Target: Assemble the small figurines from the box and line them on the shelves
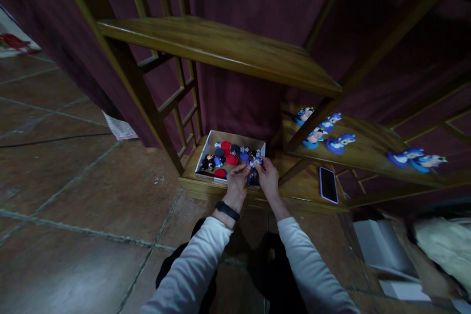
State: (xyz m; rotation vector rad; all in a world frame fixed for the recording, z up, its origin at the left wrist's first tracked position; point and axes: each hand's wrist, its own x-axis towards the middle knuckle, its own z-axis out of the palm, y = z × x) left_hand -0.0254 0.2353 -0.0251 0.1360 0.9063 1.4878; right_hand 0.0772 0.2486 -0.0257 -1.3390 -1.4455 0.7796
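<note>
A small blue-and-white figurine is pinched between my two hands over the right end of an open cardboard box. My left hand, with a black band on its wrist, has its fingertips closed at the figurine's left side. From the right, my right hand grips the same figurine. In the box lie several small figurines, among them a dark one, along with red round pieces. My hands hide the box's front right corner.
The box stands on a low wooden shelf; a phone lies to its right. Several blue-based figurines stand on the raised shelf at right. A wooden shelf board juts overhead. White boxes sit on the floor at lower right.
</note>
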